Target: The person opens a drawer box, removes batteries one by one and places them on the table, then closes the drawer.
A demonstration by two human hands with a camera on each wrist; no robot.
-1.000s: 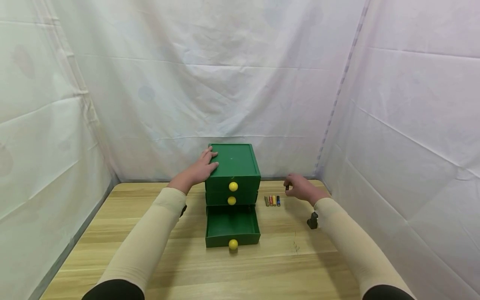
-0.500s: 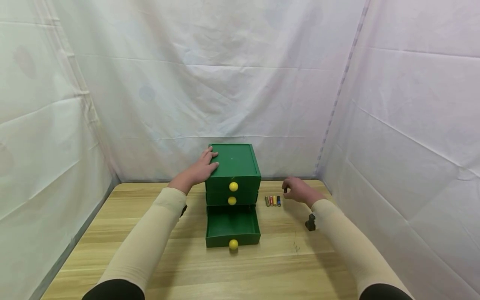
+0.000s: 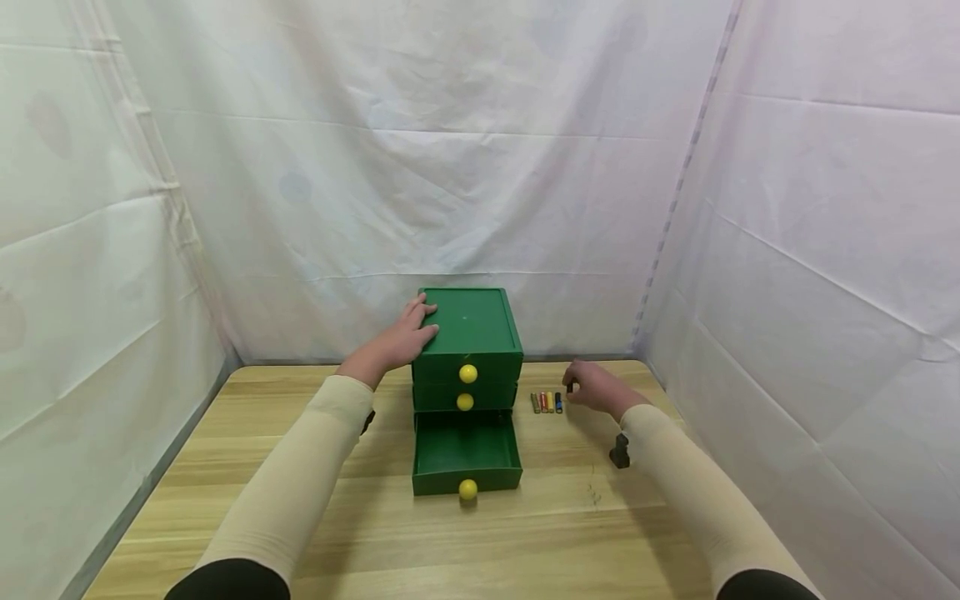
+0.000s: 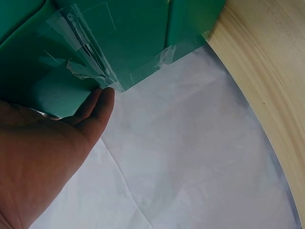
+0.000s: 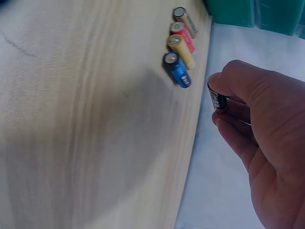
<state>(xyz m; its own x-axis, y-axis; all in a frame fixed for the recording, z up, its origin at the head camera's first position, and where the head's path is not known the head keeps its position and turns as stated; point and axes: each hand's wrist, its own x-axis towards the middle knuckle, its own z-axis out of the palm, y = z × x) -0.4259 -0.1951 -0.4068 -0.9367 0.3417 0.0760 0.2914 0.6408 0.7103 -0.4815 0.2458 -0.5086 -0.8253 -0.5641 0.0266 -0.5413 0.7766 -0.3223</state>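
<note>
My right hand [image 3: 597,387] pinches a small black battery [image 5: 217,99] between thumb and fingertips, just right of a short row of batteries on the table. In the right wrist view that row shows a blue battery [image 5: 179,72], a yellow one, a red one [image 5: 184,37] and a brownish one, lying side by side. My left hand [image 3: 405,336] rests with fingers spread on the left top edge of a green drawer cabinet [image 3: 472,321]. The cabinet's bottom drawer [image 3: 461,452] is pulled out, and nothing shows inside it. Its two upper drawers are pushed in.
Each drawer front carries a yellow ball knob [image 3: 468,489]. Clear tape [image 4: 86,43] covers part of the cabinet's side. The wooden table [image 3: 540,542] ends close behind the cabinet, and white cloth [image 3: 465,167] hangs around it at the back and sides.
My right hand has moved slightly left and toward me with the black battery, closer to the battery row. The left hand and the cabinet have stayed put.
</note>
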